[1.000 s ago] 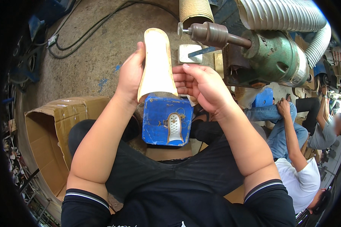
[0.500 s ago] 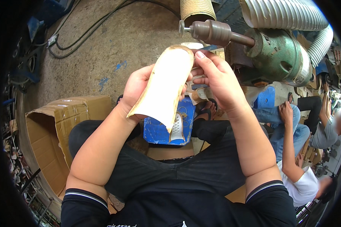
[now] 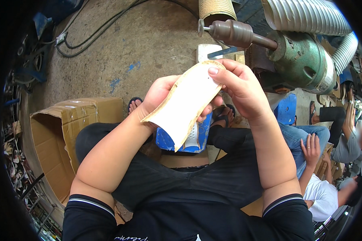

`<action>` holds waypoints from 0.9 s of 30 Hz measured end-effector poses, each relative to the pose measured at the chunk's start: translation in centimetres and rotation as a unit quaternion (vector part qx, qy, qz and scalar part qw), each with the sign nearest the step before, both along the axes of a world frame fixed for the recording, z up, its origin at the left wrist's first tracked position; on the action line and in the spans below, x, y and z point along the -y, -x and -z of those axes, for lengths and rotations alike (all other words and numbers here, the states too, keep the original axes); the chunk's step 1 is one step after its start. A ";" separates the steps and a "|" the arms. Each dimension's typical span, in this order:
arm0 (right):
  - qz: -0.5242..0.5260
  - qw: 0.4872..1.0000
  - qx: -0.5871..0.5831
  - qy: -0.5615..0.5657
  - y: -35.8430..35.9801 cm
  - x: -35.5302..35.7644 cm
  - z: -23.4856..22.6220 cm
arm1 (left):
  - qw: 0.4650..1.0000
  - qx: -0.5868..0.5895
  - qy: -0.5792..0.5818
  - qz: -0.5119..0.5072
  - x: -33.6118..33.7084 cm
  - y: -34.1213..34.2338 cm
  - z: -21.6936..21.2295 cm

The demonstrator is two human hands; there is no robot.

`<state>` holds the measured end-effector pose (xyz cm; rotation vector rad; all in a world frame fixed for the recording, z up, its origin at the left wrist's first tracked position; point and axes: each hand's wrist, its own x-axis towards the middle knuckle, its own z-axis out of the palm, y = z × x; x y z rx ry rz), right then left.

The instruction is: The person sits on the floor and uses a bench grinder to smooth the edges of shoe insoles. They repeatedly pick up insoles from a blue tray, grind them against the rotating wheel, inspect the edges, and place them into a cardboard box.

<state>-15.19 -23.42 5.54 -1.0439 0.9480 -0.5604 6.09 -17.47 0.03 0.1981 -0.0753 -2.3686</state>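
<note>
The left hand (image 3: 161, 94) is cradling the white shell (image 3: 189, 94) and the right hand (image 3: 241, 86) is pinching its far end, over the blue stool (image 3: 165, 140). A slackening grip would be risking a drop onto the perforated piece (image 3: 193, 137).

Both hands (image 3: 245, 90) curl inward, the forearms (image 3: 110, 148) angled together.

The long, curved white shell (image 3: 187, 98) sits between the left hand (image 3: 159, 95) and the right hand (image 3: 241, 88), above the square blue stool (image 3: 166, 139), with the perforated white piece (image 3: 193, 138) toward the stool's near right corner. On the grey concrete floor (image 3: 112, 52), the rectangular tan cardboard box (image 3: 91, 110) stands beyond the stool's left edge. Past its far right corner is the rounded green metal motor (image 3: 305, 60), the ribbed silver hose (image 3: 309, 17) behind it.
</note>
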 end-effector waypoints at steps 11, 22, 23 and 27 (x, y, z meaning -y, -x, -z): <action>-0.045 0.998 0.042 0.000 0.1 -0.5 -0.6 | 0.999 -0.042 0.001 0.018 -0.3 0.4 -0.4; 0.049 0.991 0.097 -0.084 0.2 -0.2 0.4 | 0.999 -0.040 0.012 0.016 -0.1 0.5 -0.7; 0.050 0.991 0.095 -0.085 0.3 -0.1 0.5 | 0.999 -0.037 0.015 0.014 -0.1 0.5 -0.7; 0.051 0.990 0.098 -0.090 0.6 0.1 1.0 | 1.000 -0.011 0.019 0.009 -0.1 0.5 -0.6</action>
